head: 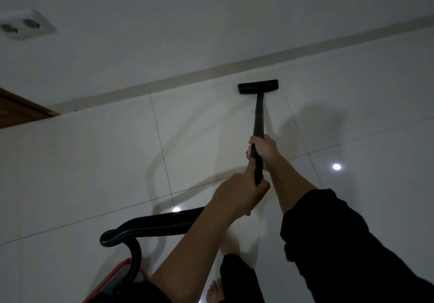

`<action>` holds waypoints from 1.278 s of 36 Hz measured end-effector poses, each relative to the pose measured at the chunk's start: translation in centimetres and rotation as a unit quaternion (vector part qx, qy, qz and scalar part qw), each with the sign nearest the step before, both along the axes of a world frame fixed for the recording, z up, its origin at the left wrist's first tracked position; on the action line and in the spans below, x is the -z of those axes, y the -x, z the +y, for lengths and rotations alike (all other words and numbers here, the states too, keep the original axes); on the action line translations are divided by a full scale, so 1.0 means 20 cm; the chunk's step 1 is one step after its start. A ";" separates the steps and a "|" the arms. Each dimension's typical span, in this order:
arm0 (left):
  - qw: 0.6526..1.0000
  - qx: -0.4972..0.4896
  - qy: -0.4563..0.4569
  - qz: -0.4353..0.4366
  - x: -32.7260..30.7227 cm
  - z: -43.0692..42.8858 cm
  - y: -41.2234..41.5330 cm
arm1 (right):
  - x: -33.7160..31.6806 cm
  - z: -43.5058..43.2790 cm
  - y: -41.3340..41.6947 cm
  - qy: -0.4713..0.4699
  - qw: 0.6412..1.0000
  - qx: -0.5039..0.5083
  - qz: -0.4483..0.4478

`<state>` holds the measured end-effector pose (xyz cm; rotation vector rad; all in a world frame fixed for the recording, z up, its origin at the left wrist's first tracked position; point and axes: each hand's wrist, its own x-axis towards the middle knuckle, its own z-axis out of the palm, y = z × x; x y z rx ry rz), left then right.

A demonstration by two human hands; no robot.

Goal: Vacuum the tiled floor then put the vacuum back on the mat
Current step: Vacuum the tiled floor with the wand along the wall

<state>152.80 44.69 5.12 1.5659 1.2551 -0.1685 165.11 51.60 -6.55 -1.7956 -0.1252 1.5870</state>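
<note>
While you stood on the tiled floor [94,161], one bare foot [215,289] showing at the bottom edge, the job looked to be mid-sweep rather than finished. Nearest you, low on your left, sat the red-edged vacuum body [112,279], partly hidden. No mat showed anywhere, so I could not tell where it lay, and the return to it was not yet done.

From the body the black ribbed hose [155,225] rose, bent over and ran rightward to your left hand [237,195], which was wrapped around the near end of the wand [259,119]. Just beyond it your right hand [264,150] gripped the same tube with its fingers curled round it, the two hands close together.

The wand's long axis ran almost straight away from you, tipping down to the floor head [257,86], which pointed at the wall. The head lay flat on the tile with its own long axis crosswise to the wand. It was roughly parallel to the skirting [328,48], near it but apart. I could not judge how much floor had been covered, since the tiles showed only lamp glints.

Farther off, a double socket [25,24] sat on the wall, with a wooden edge [18,107] at the far left.
</note>
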 end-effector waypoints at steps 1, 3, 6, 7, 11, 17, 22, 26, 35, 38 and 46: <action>1.000 0.001 0.000 -0.001 0.00 -0.02 0.00 | 0.00 -0.02 0.00 0.001 1.000 0.003 0.002; 1.000 0.001 0.005 -0.005 -0.01 -0.04 0.00 | 0.00 -0.05 0.00 0.002 1.000 0.009 0.005; 1.000 0.004 0.007 -0.004 -0.02 -0.09 0.00 | -0.01 -0.11 -0.01 0.002 1.000 0.015 0.011; 1.000 0.006 0.006 -0.003 -0.03 -0.11 -0.01 | -0.01 -0.13 -0.01 0.002 1.000 0.017 0.012; 1.000 0.011 0.002 -0.002 -0.04 -0.17 -0.01 | -0.02 -0.20 -0.01 0.004 1.000 0.021 0.009; 1.000 0.016 -0.002 0.002 -0.06 -0.26 -0.01 | -0.04 -0.30 -0.01 0.001 1.000 0.020 0.008; 1.000 0.024 0.003 0.005 -0.08 -0.33 0.01 | -0.06 -0.38 0.01 0.004 1.000 0.020 0.007; 1.000 0.027 -0.002 0.006 -0.09 -0.40 0.02 | -0.07 -0.45 0.02 0.004 1.000 0.023 0.010; 0.999 0.031 -0.008 -0.003 -0.08 -0.56 0.01 | -0.08 -0.62 -0.01 0.000 0.999 0.041 0.012; 0.999 0.037 -0.013 -0.001 -0.08 -0.60 -0.01 | -0.08 -0.66 -0.03 -0.003 0.999 0.044 0.003; 0.999 0.050 -0.018 0.000 -0.07 -0.65 -0.07 | -0.08 -0.72 -0.10 -0.012 0.998 0.067 -0.001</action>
